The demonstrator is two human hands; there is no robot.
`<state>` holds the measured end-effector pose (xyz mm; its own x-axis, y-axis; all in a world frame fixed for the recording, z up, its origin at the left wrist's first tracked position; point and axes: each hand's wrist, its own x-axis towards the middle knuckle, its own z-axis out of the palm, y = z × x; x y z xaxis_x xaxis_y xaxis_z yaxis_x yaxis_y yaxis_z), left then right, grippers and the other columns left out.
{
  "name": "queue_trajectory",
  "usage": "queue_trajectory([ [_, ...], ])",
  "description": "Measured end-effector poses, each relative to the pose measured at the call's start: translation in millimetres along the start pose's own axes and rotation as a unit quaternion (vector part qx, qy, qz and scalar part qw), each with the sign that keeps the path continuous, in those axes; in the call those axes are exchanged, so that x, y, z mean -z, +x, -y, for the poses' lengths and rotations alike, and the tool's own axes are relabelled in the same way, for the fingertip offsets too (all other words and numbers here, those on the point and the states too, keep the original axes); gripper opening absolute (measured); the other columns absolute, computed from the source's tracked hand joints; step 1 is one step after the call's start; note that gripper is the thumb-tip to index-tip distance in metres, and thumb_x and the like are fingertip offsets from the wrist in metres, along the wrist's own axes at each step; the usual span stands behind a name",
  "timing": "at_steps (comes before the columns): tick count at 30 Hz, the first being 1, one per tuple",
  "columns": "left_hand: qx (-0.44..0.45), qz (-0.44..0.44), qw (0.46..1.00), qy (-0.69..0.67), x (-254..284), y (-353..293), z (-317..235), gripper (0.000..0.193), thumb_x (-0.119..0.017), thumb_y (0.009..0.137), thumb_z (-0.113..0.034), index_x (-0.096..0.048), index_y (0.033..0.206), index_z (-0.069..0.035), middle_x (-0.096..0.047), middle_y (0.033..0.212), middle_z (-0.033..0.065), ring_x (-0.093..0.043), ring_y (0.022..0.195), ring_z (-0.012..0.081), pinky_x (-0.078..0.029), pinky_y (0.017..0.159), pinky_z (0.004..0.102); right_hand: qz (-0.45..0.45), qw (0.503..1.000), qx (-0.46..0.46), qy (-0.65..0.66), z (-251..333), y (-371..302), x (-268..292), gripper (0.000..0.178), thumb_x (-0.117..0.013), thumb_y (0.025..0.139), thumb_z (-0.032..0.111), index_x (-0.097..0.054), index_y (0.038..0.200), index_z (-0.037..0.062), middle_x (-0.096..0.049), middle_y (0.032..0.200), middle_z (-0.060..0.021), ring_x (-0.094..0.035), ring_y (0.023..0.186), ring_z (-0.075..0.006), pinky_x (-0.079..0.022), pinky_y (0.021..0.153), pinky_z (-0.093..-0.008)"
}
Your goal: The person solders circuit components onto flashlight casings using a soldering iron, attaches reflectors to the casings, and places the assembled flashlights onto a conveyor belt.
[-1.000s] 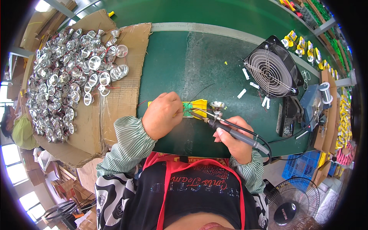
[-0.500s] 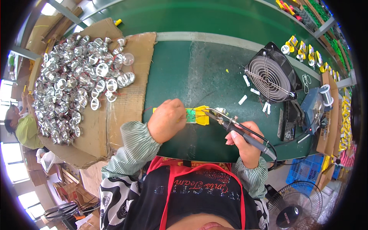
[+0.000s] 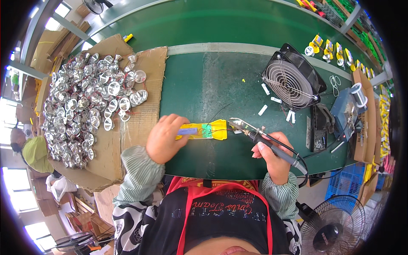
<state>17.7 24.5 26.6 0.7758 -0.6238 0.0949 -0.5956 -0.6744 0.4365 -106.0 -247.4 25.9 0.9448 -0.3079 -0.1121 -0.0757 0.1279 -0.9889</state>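
On the green surface (image 3: 221, 165), the left hand (image 3: 166, 139) grips the yellow part (image 3: 203, 130) flat. The right hand (image 3: 272, 155) holds the soldering iron (image 3: 263, 140), whose tip has pulled back from the part since a moment ago; that joint looks finished.

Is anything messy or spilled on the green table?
Yes, a little. Small white bits lie loose and scattered in front of the black fan, pointing every way. The shiny silver reflector cups are heaped untidily on cardboard.
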Motion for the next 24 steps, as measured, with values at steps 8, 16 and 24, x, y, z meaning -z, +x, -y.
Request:
queue_trajectory([
  [8,-0.039,0.094,0.987,0.123,11,18,22,0.042,-0.076,0.068,-0.023,-0.063,0.105,-0.007,-0.058,0.092,0.0089,-0.056,0.088,0.0277,-0.049,0.08,0.038,0.012,0.998,0.005,0.061,-1,5,8,0.015,-0.063,0.087,-0.002,-0.055,0.1,-0.0049,-0.068,0.08,-0.0148,-0.066,0.069,-0.0157,-0.056,0.063,-0.0279],
  [16,0.032,0.07,0.986,0.148,1,223,51,0.042,-0.068,0.072,-0.04,-0.07,0.092,-0.002,-0.064,0.086,0.0181,-0.063,0.083,0.0335,-0.051,0.077,0.0422,-0.026,0.998,-0.029,0.045,-7,15,11,0.016,-0.066,0.086,-0.001,-0.056,0.097,-0.0045,-0.068,0.08,-0.0136,-0.067,0.067,-0.0154,-0.056,0.06,-0.0274],
  [24,0.169,0.01,0.985,0.022,-80,416,23,0.046,-0.072,0.072,-0.044,-0.072,0.095,-0.004,-0.071,0.09,0.0146,-0.069,0.09,0.0303,-0.054,0.082,0.0399,-0.086,0.993,-0.079,0.014,-10,41,8,0.018,-0.065,0.085,-0.002,-0.053,0.099,-0.0062,-0.068,0.079,-0.0172,-0.068,0.065,-0.0193,-0.058,0.06,-0.0299],
])
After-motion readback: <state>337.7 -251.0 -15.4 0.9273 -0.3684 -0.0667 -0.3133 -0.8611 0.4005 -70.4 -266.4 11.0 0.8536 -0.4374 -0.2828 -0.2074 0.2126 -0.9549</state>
